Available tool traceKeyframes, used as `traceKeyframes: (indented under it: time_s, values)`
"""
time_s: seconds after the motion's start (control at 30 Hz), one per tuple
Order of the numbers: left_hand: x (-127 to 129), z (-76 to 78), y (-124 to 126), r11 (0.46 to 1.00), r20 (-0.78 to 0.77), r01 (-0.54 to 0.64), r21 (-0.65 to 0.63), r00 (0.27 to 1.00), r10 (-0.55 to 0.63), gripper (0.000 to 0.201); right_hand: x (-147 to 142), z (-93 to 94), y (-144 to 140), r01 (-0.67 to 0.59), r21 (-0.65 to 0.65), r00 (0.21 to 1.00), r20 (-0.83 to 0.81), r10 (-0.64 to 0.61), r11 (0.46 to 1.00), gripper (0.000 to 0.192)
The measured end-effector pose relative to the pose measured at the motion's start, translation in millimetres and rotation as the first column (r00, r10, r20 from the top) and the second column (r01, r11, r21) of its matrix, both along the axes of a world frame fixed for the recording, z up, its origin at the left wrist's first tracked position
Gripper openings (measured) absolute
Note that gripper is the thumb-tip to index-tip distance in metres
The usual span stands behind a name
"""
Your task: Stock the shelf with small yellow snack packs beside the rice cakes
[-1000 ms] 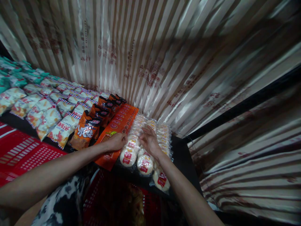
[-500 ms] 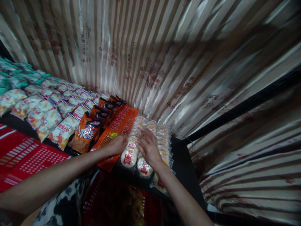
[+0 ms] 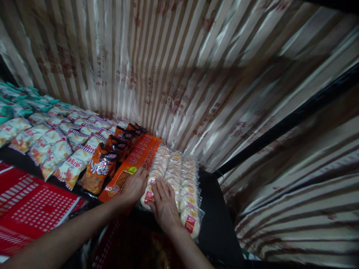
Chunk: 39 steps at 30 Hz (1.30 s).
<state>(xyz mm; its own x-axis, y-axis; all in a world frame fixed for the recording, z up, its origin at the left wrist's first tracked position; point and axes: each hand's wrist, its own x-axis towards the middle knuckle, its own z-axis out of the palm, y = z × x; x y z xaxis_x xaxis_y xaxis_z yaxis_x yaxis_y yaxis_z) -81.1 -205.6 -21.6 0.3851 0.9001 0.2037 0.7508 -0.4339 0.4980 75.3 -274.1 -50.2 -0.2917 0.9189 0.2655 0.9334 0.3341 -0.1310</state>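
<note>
Both hands are down on the rows of wrapped round buns, the white ones in clear plastic with red labels, laid out in three lines at the right end of the dark shelf. The right hand lies flat on the near end of the middle row, fingers spread and straight, palm down, so its grip isn't pinching anything, just pressing on the packs. The left hand sits right beside it, at the near end of the left row of buns, fingers loosely curled, touching the front bun and partly resting on the long orange packet that runs alongside. Can't tell if that grip actually closes on a pack.

Left of the orange packet there's a line of dark orange snack bags, then white striped crisp bags. A striped shiny curtain hangs behind it all, and a red basket sits lower left.
</note>
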Motion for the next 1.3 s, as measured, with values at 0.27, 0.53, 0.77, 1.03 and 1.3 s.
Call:
traceKeyframes:
  time_s: [0.27,0.53,0.77,1.03,1.3]
  values:
    - [22.4,-89.1,-73.0,0.822,0.157,-0.062,0.567,0.987,-0.034,0.047,-0.3,-6.7,1.0,0.044,-0.001,0.998,-0.037,-0.044,0.999,0.053]
    - [22.2,-92.9,-81.8,0.796,0.035,0.012,0.605,0.999,-0.041,0.063,-0.6,10.1,-0.6,0.032,-0.022,0.996,-0.079,-0.033,0.999,0.055]
    - [23.8,-86.7,-73.1,0.801,0.016,0.001,0.599,1.0,-0.013,0.049,-13.4,49.9,62.7,0.114,-0.076,0.984,-0.13,-0.123,0.991,0.052]
    - [25.2,-76.6,-65.0,0.758,0.003,-0.02,0.652,1.0,0.024,0.039,-25.0,50.3,150.2,0.436,-0.275,0.898,0.064,-0.436,0.857,0.066]
    - [23.0,-80.8,-62.7,0.793,-0.057,0.045,0.608,0.998,-0.014,0.038,-18.8,40.0,164.4,0.454,-0.35,0.889,0.119,-0.442,0.819,0.07]
